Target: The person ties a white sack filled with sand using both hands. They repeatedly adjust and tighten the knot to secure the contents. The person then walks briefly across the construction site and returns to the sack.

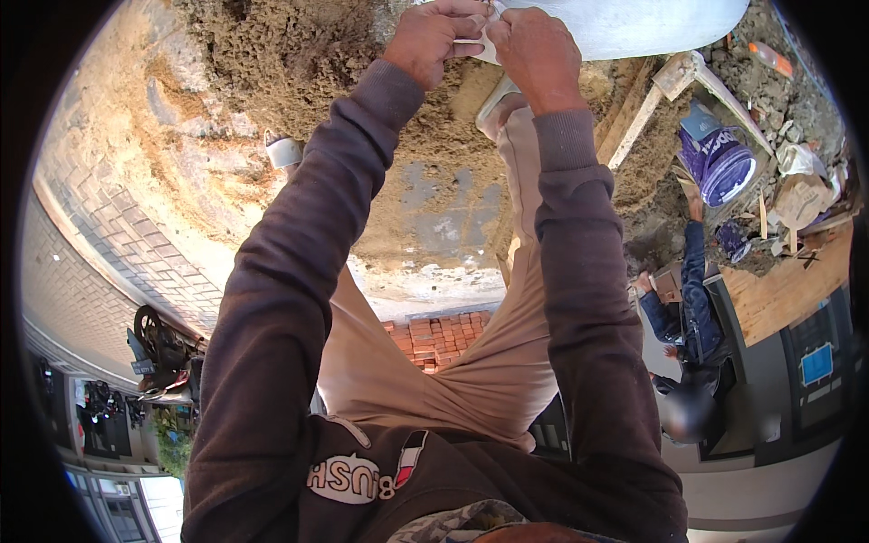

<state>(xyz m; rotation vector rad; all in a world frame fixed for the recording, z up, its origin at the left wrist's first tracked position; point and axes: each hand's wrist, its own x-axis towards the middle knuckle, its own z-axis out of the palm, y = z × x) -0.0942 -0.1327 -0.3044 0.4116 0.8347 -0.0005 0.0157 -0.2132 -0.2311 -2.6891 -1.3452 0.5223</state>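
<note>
At the top edge of the view, both my hands meet at the corner of a white sack (647, 32), which lies on the ground and runs out of the picture. My left hand (434, 41) has its thumb and fingers pinched at that corner. Beside it, my right hand (540, 56) is closed with its fingers turned down against the same white material. The fingertips are partly cut off by the frame, so the exact grip is hard to see.
Loose sand (272, 54) spreads beneath my arms. A pick-like tool (674, 77) and a purple bucket (720, 167) lie to the right, near rubble and an orange-handled tool (769, 59). Another person (697, 317) works at right. Red bricks (444, 339) are stacked behind my legs.
</note>
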